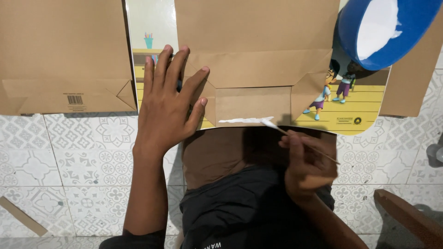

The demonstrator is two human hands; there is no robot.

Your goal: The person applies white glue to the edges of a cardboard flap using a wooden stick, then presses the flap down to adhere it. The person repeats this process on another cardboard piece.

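1. My right hand (307,168) has its fingers pinched on a thin wooden stick with a white swab tip (295,137).
2. The tip touches a white glue line (244,121), running left-right along the brown paper bag's folded bottom flap (253,105).
3. My left hand (168,103), fingers spread flat, presses the bag just left of it.
4. A blue round bowl of white glue (383,27) sits far right.

So much plain kraft brown here: the paper bag (256,60) in the middle and the second bag (64,55) at far left are the same tan, and the left one has a small black barcode. A white glue streak (244,121) runs along the middle bag's near flap. The board (350,103) underneath is a colourful cartoon print with a yellow plank floor and little figures in purple and teal. The bowl (383,30) at far right is bright blue with white inside. The floor tiles (83,152) are white with a grey ornamental pattern. The shorts (249,207) are black.
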